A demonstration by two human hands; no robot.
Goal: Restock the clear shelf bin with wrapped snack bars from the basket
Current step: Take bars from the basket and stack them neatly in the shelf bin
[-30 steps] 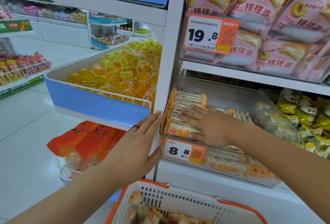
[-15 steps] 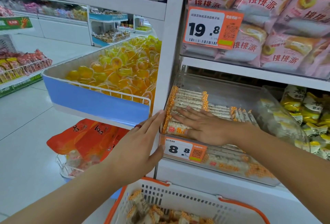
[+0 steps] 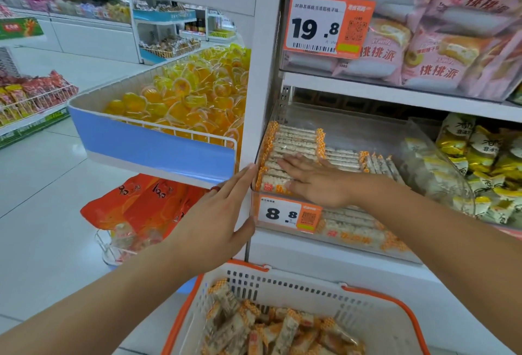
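The clear shelf bin (image 3: 350, 125) sits on the middle shelf and holds a neat stack of wrapped snack bars (image 3: 296, 142) with orange ends along its left side. My right hand (image 3: 313, 179) lies flat on top of that stack, fingers straight, pressing the bars down. My left hand (image 3: 214, 221) is flat against the bin's left front corner and the white shelf post, fingers straight. The white basket with orange rim (image 3: 282, 287) sits below in front of me, with several loose wrapped bars (image 3: 271, 332) inside.
An orange 8.8 price tag (image 3: 288, 213) hangs on the bin front. Pink cake packs (image 3: 440, 32) fill the shelf above, yellow packs (image 3: 480, 162) sit to the right. A blue-fronted tray of yellow jelly cups (image 3: 180, 100) juts out left, orange bags (image 3: 141, 202) below it.
Both hands have stayed flat in nearly the same place. The view has tilted down a little, showing more of the basket.
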